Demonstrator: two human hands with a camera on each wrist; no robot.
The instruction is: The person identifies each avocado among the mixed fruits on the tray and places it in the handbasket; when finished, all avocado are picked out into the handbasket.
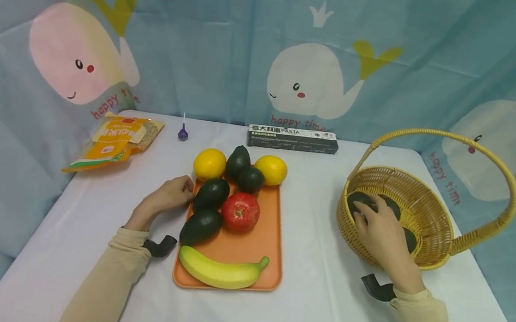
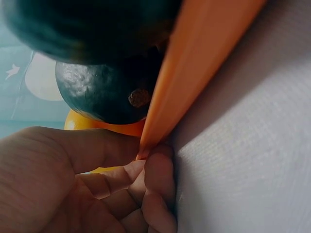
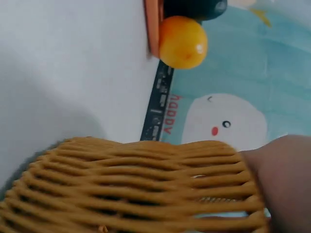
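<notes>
Pinches the left rim of the orange tray (image 1: 271, 234) with the left hand (image 1: 169, 194). Shows this clearly only in the left wrist view, with thumb and fingers meeting at the edge, and with the brown stem scar (image 2: 139, 98) of one avocado near the hand. Has the right hand (image 1: 382, 233) inside the wicker basket (image 1: 439, 218), over a dark avocado (image 1: 355, 196) near the left wall. Cannot tell whether grasped or merely touched: in the right wrist view, meets mostly the woven outside wall, with the fingers hidden. As for the tray, lies in the middle of the white table (image 1: 308, 267), with its long axis running from the near side toward the curtain (image 1: 217, 50). Carries, in the head view, a pomegranate (image 1: 240, 212) and a crosswise banana (image 1: 221, 270), stem end pointing right and slightly away. Cannot tell the basket avocado's long axis, being partly covered.
</notes>
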